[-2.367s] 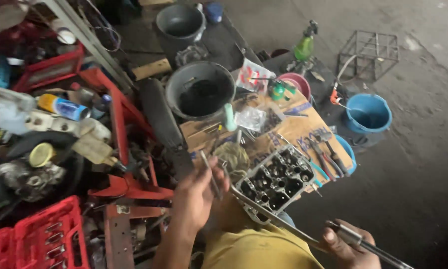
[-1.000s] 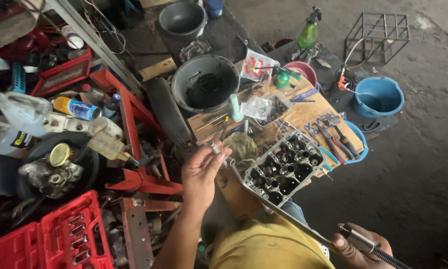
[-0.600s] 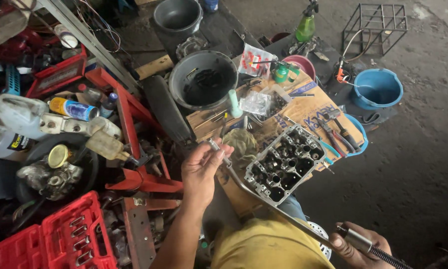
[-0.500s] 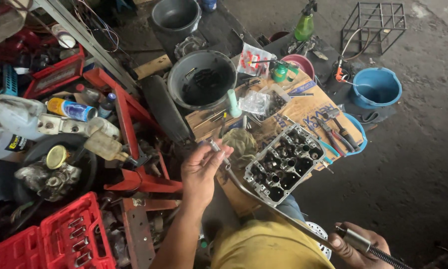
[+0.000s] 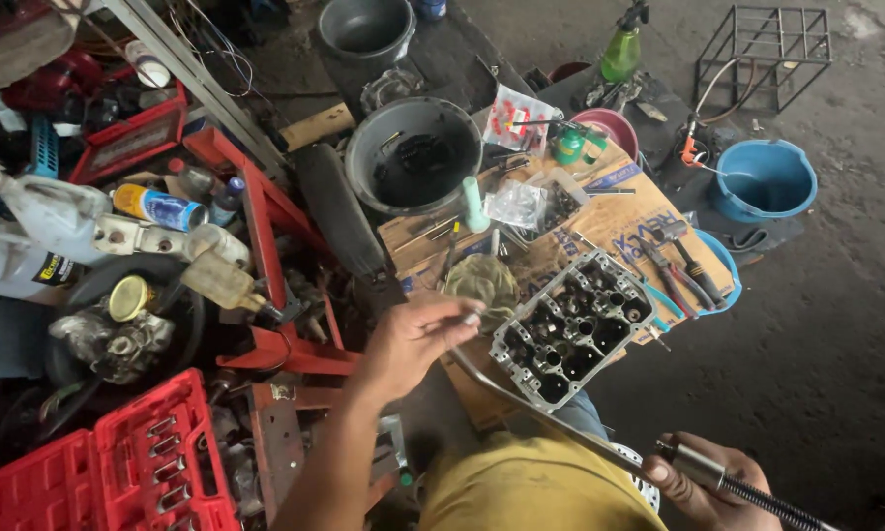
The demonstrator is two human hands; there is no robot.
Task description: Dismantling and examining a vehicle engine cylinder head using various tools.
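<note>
Head-camera view: nearest the body, the right hand (image 5: 703, 480) is closed around a metal handpiece (image 5: 693, 464) on a black flexible shaft (image 5: 772, 501), kept low by the lap so that the tool is steadied. A long thin rod (image 5: 551, 418) is seen running from near it up toward the left hand (image 5: 408, 339), whose fingers (image 5: 452, 313) are pinched on something small; what it is cannot be told. Just beyond, a grey cylinder head (image 5: 572, 329) is laid flat, ports up, on the cardboard-covered worktop (image 5: 639, 221), within easy reach. Pliers (image 5: 683, 275) are set beside it, and a grey basin (image 5: 413, 152) farther off. A red socket case (image 5: 118, 467) is left open on the floor to the left.
</note>
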